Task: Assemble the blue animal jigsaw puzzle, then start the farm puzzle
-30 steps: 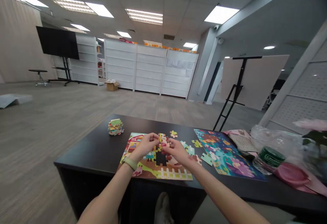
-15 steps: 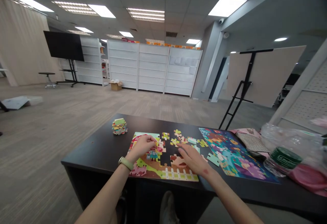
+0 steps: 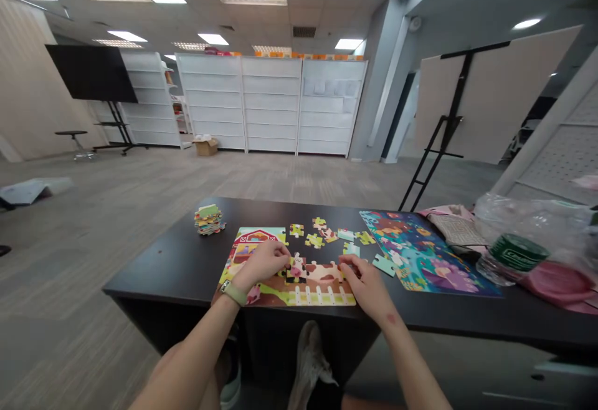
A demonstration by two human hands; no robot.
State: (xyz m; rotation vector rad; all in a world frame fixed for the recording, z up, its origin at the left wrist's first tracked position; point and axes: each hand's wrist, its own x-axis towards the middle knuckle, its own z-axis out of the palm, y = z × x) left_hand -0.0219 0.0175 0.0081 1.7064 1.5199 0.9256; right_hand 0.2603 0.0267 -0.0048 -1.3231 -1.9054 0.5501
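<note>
A partly assembled farm puzzle (image 3: 275, 298) lies near the front edge of the dark table, with a red barn at its upper left and a white fence along the bottom. My left hand (image 3: 266, 263) is over its middle, fingers pinched at the edge of the cow-face piece (image 3: 297, 268); what the fingertips hold is hidden. At the puzzle's right side, my right hand (image 3: 367, 282) has its fingers bent and closed together beside the brown-spotted cow body (image 3: 324, 273). Several loose pieces (image 3: 315, 241) lie beyond the puzzle.
On the table (image 3: 154, 273), a stack of puzzle pieces (image 3: 208, 219) stands at the back left. A finished blue sea puzzle (image 3: 427, 257) lies to the right, beside a green-labelled plastic container (image 3: 516, 254), clear bags and pink cloth.
The cow-face piece has come down beside the cow body, which now has another piece at its right. My right hand has shifted right and curled its fingers. The camera view has tilted down.
</note>
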